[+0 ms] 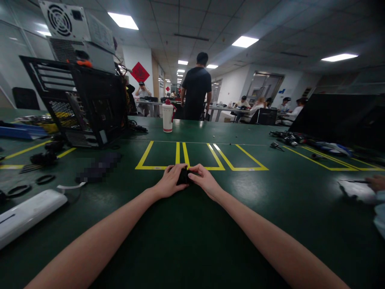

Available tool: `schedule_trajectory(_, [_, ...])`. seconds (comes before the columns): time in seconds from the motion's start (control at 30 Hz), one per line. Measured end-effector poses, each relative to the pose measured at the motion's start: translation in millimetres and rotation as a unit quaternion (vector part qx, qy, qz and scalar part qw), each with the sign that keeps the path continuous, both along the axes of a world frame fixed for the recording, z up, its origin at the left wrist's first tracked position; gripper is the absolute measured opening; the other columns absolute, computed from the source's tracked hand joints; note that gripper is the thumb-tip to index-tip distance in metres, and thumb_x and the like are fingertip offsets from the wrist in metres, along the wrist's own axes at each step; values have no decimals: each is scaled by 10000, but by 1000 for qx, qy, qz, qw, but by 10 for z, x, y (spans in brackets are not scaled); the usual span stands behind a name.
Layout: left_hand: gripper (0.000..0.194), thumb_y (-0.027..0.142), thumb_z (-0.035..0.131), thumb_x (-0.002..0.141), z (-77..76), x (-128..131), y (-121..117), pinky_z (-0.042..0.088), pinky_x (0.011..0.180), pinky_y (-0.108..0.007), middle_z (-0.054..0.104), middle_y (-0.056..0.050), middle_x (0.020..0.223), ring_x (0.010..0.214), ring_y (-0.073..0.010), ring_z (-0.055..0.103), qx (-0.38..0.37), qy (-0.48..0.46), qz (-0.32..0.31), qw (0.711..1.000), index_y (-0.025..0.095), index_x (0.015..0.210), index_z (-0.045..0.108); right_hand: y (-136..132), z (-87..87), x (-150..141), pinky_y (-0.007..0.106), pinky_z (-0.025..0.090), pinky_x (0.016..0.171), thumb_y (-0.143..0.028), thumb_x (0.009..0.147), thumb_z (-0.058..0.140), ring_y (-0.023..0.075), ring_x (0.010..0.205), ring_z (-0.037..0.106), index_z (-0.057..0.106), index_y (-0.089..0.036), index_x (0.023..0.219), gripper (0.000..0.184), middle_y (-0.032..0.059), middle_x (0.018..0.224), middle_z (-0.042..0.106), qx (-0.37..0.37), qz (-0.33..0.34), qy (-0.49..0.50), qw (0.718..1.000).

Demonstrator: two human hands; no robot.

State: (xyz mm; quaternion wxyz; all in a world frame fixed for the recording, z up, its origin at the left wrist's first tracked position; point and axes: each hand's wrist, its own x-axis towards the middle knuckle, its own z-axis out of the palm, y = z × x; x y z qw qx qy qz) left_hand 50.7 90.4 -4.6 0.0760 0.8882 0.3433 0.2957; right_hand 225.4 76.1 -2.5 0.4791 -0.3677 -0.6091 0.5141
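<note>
A small black object [183, 177] is between my hands, low over the green table near the front of the yellow tape frames. Its kind is hard to make out, since fingers cover much of it. My left hand [171, 181] wraps around its left side, thumb below and fingers over the top. From the right, the fingertips and thumb of my right hand [205, 182] pinch at its edge. Just beyond lie the yellow tape outlines [204, 168] on the green tabletop [192, 241].
To the left stand a black computer case [102, 104] with power supplies [75, 24] on it, and a white power strip [33, 212]. A white cup [167, 116] stands behind the tape. At far right, another person's hand [377, 182] holds a dark, thin thing. Cables [285, 138] lie beyond.
</note>
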Motion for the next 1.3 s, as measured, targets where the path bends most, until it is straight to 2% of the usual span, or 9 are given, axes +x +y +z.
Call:
schedule_trajectory(0.17, [627, 293, 568, 702, 12, -18, -8, 213, 961, -424, 406, -68, 1194, 1123, -227, 371, -10, 2, 2, 1000, 237, 1215, 213, 73, -68, 37, 359, 372, 873, -268, 620, 646, 155, 925, 513, 520, -195, 972, 381, 37, 976, 548, -30, 9, -8, 999])
schedule_trajectory(0.4, [628, 333, 581, 680, 94, -15, -53, 240, 949, -457, 436, -74, 1169, 1099, -251, 407, -68, -9, 16, 998, 230, 1201, 245, 51, -75, 16, 353, 400, 854, -258, 610, 650, 150, 890, 537, 508, -185, 938, 364, 38, 967, 545, -28, -18, -27, 999])
schedule_trajectory(0.53, [617, 413, 599, 656, 113, -71, -49, 348, 877, -439, 479, -82, 1110, 1022, -262, 474, -145, -18, 21, 989, 216, 1161, 305, 43, -105, 76, 411, 361, 888, -263, 582, 665, 187, 934, 523, 540, -181, 884, 337, 44, 959, 556, -6, -58, -102, 993])
schedule_trajectory(0.63, [612, 437, 603, 650, 74, -105, -14, 380, 850, -418, 477, -84, 1107, 1013, -252, 481, -153, -31, 14, 988, 210, 1145, 323, 47, -124, 133, 456, 320, 908, -305, 550, 687, 233, 1013, 475, 559, -200, 940, 424, 59, 1055, 520, 12, -89, -162, 983])
schedule_trajectory(0.73, [633, 436, 621, 631, 27, -110, 21, 381, 848, -418, 481, -86, 1091, 1009, -251, 480, -143, -39, 16, 989, 202, 1140, 326, 40, -104, 133, 458, 301, 919, -319, 518, 708, 240, 1025, 461, 539, -209, 1010, 532, 60, 1066, 520, 51, -79, -216, 972])
schedule_trajectory(0.97, [635, 414, 614, 645, 64, -122, -26, 369, 869, -427, 461, -106, 1119, 1033, -259, 461, -160, -33, 16, 986, 181, 1154, 314, -117, 20, 127, 411, 340, 893, -246, 594, 652, 198, 972, 495, 529, -193, 1004, 431, 46, 1019, 543, 103, -57, -262, 958])
schedule_trajectory(1.1, [642, 388, 611, 651, 186, -173, -332, 364, 876, -438, 453, -111, 1134, 1040, -266, 456, -186, -38, 29, 981, 177, 1173, 304, -469, 140, 158, 406, 360, 873, -250, 601, 646, 200, 951, 504, 482, -217, 1060, 488, 42, 1006, 542, 93, -48, -263, 959])
schedule_trajectory(1.2, [632, 368, 605, 656, 262, -206, -804, 397, 844, -406, 461, -84, 1123, 1008, -246, 472, -213, -37, 6, 976, 212, 1186, 297, -878, 263, 110, 393, 377, 847, -243, 604, 644, 201, 918, 516, 447, -238, 1095, 529, 39, 970, 551, 92, -6, -293, 952])
schedule_trajectory(1.3, [627, 330, 637, 605, 229, -220, -1342, 402, 834, -383, 477, -68, 1090, 974, -235, 475, -207, -34, -14, 978, 238, 1156, 352, -1324, 350, 24, 343, 407, 806, -251, 584, 659, 189, 896, 528, 455, -237, 1061, 519, 37, 981, 550, 58, 52, -279, 957])
